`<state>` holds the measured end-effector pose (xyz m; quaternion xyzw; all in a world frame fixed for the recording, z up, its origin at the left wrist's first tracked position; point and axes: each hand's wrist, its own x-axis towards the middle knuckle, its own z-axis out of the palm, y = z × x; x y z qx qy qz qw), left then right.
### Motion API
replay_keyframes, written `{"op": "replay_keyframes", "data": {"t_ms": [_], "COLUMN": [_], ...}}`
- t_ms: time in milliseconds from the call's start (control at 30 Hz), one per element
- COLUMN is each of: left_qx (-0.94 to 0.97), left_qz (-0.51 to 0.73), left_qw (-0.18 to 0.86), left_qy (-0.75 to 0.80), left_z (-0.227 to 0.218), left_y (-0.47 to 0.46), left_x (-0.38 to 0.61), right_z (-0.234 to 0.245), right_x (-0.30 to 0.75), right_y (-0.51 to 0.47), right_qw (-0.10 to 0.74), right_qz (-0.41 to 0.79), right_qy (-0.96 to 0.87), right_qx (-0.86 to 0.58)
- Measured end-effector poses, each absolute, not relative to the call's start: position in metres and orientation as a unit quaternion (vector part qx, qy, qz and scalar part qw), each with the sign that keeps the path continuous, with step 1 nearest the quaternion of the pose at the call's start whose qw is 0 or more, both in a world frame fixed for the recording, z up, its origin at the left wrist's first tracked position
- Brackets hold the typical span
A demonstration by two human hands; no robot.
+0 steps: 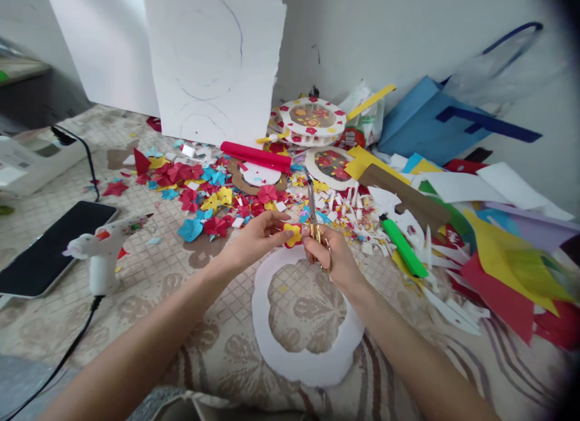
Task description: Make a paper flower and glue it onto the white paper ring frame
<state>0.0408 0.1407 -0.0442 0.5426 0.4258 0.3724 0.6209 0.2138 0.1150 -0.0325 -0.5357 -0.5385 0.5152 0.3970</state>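
A small yellow paper flower (292,234) with red paper around it is pinched between the thumb and fingers of my left hand (258,238). My right hand (334,255) is closed on gold-handled scissors (312,205), their blades pointing away from me. Both hands are close together, the scissors just right of the flower. Below them a white ring with a scalloped edge (308,368) lies flat on the patterned cloth, partly covered by my hands and right forearm.
Red, blue and yellow paper flowers (179,172) and white scraps litter the middle. A white glue gun (103,267) and a black-screened tablet (57,246) lie left. A green cutter (405,249) and coloured sheets (498,288) lie right. Decorated white rings (312,131) and white boards (212,58) stand behind.
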Motion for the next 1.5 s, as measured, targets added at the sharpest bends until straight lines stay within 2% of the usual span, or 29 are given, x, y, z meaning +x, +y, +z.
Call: {"op": "replay_keyframes", "data": {"t_ms": [1233,1367,1500], "left_qx": [0.463,0.442,0.458], "left_qz": [0.36,0.38,0.346], "left_qw": [0.685,0.693,0.704], "left_qy": [0.433,0.424,0.418], "left_z": [-0.041,-0.041,-0.039], "left_y": [0.141,0.142,0.142], "left_x": [0.04,0.041,0.04], "right_z": [-0.042,-0.044,-0.044], "right_x": [0.215,0.216,0.217], "right_y": [0.115,0.116,0.118], "right_qw": [0.398,0.421,0.453], "right_qz": [0.598,0.592,0.561], "right_qy": [-0.507,-0.494,-0.485], "right_qx": [-0.476,-0.477,-0.495]}}
